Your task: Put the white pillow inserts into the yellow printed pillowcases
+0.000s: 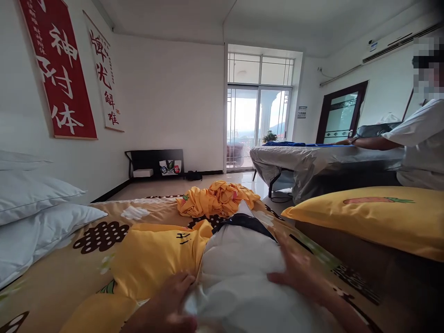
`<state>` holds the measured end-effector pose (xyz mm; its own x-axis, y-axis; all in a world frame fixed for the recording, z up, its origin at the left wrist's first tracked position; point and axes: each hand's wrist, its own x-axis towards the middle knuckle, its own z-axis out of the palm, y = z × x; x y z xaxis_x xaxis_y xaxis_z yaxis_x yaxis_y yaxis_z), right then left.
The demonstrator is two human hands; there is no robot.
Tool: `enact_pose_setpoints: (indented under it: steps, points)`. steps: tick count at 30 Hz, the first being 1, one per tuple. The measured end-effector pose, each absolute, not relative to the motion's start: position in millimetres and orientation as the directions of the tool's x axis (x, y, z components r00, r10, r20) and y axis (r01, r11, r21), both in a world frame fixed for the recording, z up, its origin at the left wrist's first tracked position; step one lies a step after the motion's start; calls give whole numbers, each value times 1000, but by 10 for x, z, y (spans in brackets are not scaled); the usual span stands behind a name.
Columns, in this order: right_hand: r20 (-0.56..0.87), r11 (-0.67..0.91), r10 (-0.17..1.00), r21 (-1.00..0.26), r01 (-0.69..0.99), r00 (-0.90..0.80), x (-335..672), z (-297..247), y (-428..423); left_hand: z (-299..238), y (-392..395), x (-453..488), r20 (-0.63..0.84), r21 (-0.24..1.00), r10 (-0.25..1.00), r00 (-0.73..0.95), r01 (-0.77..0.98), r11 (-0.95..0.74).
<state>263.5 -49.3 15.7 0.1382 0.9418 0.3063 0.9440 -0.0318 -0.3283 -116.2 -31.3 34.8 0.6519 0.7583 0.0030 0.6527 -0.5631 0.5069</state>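
Observation:
A plump white pillow lies in front of me, a dark band across its far end. Against its left side is my left hand, thumb apart from the fingers, the fingertips at the edge of a yellow pillowcase. My right hand, slightly blurred, rests along the pillow's right side with thumb and fingers spread. The yellow pillowcase lies flat left of the pillow, with a small printed face. Beyond the pillow is a crumpled heap of orange-yellow cloth.
Patterned brown fabric covers the surface beneath. White pillows are stacked at left; a yellow pillow with a carrot print lies at right. Another person stands by a plastic-covered table. A black bench stands by the far wall.

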Motion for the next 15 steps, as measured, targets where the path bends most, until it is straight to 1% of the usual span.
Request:
enact_pose_setpoints:
  steps: [1, 3, 5, 6, 8, 10, 12, 15]
  points:
    - [227, -60, 961, -397, 916, 161, 2656, -30, -428, 357, -337, -1207, -39, 465, 755, 654, 681, -566]
    - [135, -105, 970, -509, 855, 200, 2622, -342, -333, 332, -343, -1267, -76, 375, 771, 632, 734, -565]
    - [134, -104, 964, -604, 791, 229, 2545, -478, -317, 261, -303, -1268, -21, 305, 799, 601, 765, -567]
    - [146, -63, 966, -667, 742, 213, 2507, -469, -341, 215, -271, -1245, 24, 269, 814, 580, 781, -564]
    - [125, 20, 981, -824, 566, 147, 2447, -329, -431, 125, -193, -1167, 108, 186, 835, 539, 814, -550]
    - [60, 29, 995, -936, 352, 79, 2402, -100, -527, 82, -113, -1072, 180, 136, 836, 519, 829, -543]
    - [12, -8, 996, -972, 235, 84, 2351, 157, -569, 141, -36, -983, 243, 145, 824, 512, 821, -552]
    - [65, 39, 987, -984, 176, 147, 2233, 621, -514, 496, 89, -857, 377, 197, 814, 442, 821, -536]
